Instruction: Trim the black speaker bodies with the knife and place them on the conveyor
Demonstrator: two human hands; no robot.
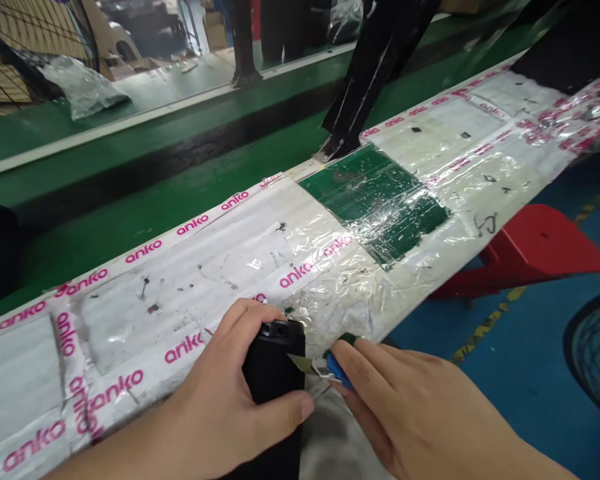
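My left hand (245, 393) is wrapped around a black box-shaped device (275, 363) with rounded edges and small round holes in its top end; what exactly it is I cannot make out. The device stands at the near edge of the bench, its lower part running out of view. In my right hand (395, 393) is a utility knife (337, 370) with a blue body, mostly hidden by the fingers. Its bare blade points left, and the tip lies at or just in front of the device's right side.
A ledge (220, 260) covered with white sheeting and pink "anko" tape runs diagonally, with a green patch (375, 200). Behind it lies a green conveyor (190, 173) and a black post (365, 73). A red plastic piece (535, 247) and a black mesh object (597, 353) are at right.
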